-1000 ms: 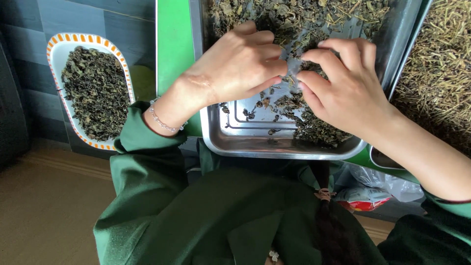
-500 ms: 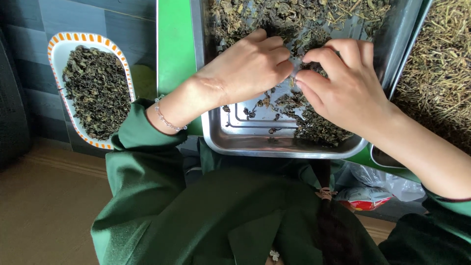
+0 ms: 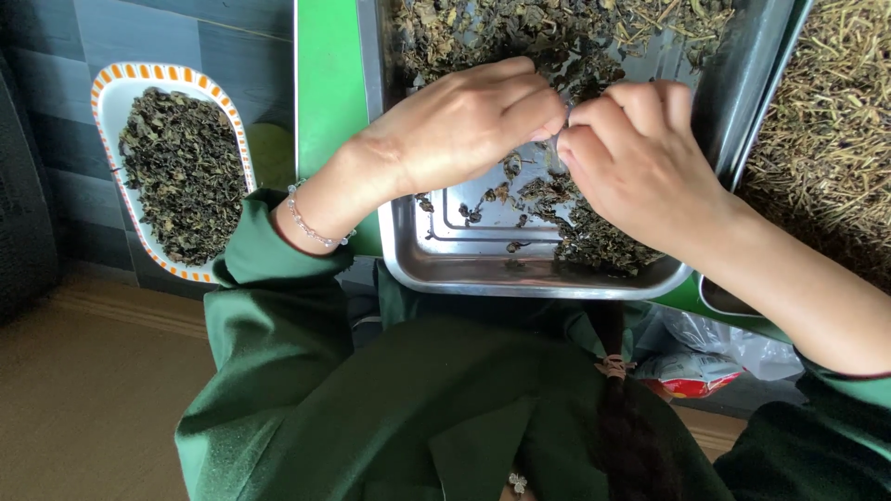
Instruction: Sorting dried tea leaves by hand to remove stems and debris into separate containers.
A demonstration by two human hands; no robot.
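We see the dried leaves (image 3: 575, 232) heaped in the steel tray (image 3: 520, 278), thickest at the far end and along the near right, with bare metal showing at the near left. Both hands meet over the tray's middle: the left hand (image 3: 464, 121) comes in from the left, the right hand (image 3: 640, 158) from the right, fingertips pinched together and touching around a small bit we can't make out. The loose pile sits directly below and just toward us from that pinch, closer under the right hand. The tray's long axis runs away from us, on a green desk (image 3: 329, 83). Well off to the left, an oval white dish (image 3: 104, 93) with an orange-patterned rim holds more dark leaves. At the right, a second tray (image 3: 826, 121) carries pale dry stems. Below the tray edge, near the right sleeve, sits a crumpled clear bag (image 3: 733, 343) and a red-and-white packet (image 3: 687, 376); its print is too small to tell.
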